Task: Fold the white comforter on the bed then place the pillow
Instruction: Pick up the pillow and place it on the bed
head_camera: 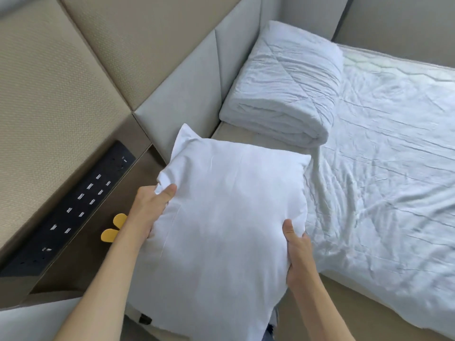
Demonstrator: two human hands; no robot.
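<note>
Your left hand (147, 207) and right hand (299, 252) grip the pillow (221, 212) sides; folded comforter (283, 94) sits at the bed's (394, 168) head edge.

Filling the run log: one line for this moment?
comforter: folded, on bed | pillow: held above bed edge | left hand: gripping | right hand: gripping
</note>
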